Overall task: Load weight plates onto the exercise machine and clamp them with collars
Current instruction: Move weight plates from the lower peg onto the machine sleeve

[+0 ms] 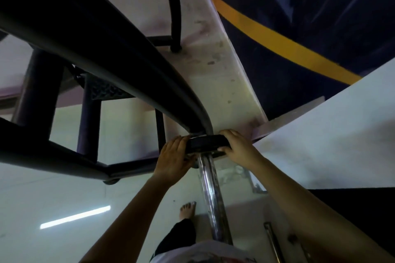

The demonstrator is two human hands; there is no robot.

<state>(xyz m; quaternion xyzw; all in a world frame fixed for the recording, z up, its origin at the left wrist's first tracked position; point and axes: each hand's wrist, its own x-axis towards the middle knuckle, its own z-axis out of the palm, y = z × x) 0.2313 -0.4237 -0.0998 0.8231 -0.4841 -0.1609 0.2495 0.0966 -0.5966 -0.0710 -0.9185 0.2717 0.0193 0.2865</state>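
Observation:
A black weight plate [204, 142] sits edge-on at the far end of a shiny chrome sleeve [210, 194], pressed up against the curved black arm [119, 53] of the exercise machine. My left hand [174, 159] grips the plate's left rim. My right hand [235, 145] holds its right rim, fingers curled over the top edge. The chrome sleeve runs from the plate back toward my body. No collar is visible on the sleeve.
The machine's black frame tubes [53, 151] fill the left side. A pale tiled floor lies below, with my bare foot [188, 209] on it. A thin metal rod [272, 241] lies at lower right. A dark wall with a yellow stripe [277, 42] stands at upper right.

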